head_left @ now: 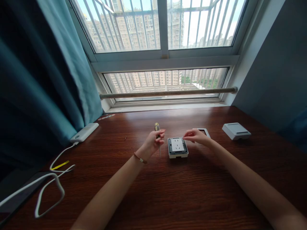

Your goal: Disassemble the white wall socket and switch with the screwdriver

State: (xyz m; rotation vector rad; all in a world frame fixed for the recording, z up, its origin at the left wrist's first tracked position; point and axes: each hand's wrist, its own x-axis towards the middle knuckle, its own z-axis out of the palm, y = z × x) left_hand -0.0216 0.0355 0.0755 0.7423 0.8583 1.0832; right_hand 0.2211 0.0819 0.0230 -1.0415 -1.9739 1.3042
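Observation:
My left hand (154, 141) is closed around a screwdriver (157, 126), its yellow and dark handle pointing up and its thin shaft down. To the right of that hand lies a wall socket (177, 145) with a white center, set in a white box with its dark mounting frame exposed. My right hand (195, 136) has its fingertips pinched at the socket's upper right corner; anything between them is too small to make out. Partly hidden behind that hand is a white cover frame (205, 131). A small screw (125, 138) lies on the table left of my left hand.
Another white box (236, 131) sits at the right on the brown wooden table (148, 198). A white power strip (85, 132) lies by the blue curtain (69, 70). Its white cable (59, 185), with a yellow tie (60, 165), loops at the left. A barred window is behind.

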